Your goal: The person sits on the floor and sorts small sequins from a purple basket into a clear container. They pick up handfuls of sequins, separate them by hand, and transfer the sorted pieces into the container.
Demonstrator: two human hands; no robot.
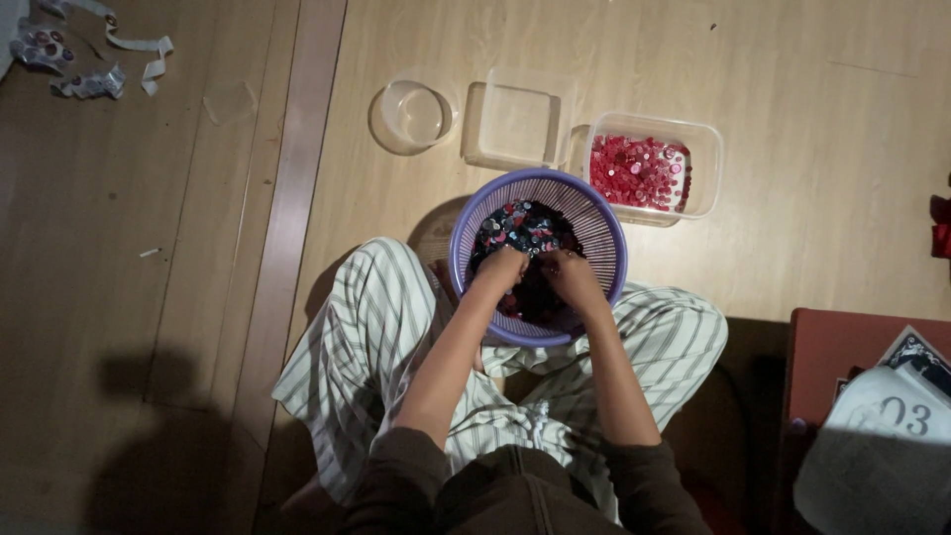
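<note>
purple plastic formed the ribbed basket (594, 223) that sat on the wooden floor (792, 99) between the person's striped-trousered knees in the head view, full of mixed dark buttons (520, 226). the left hand (498, 268) and right hand (568, 272) were both sunk into the buttons, fingers buried, so i could not tell whether they were spread or curled. just beyond the basket lay a clear tub of red buttons (639, 170), a square clear tub (520, 119) and a round clear tub (416, 114).

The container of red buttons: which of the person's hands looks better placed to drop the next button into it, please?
Probably the right hand: both hands sit inside the purple basket, but the container of red buttons lies beyond it on the right, farther from the left hand.
</note>
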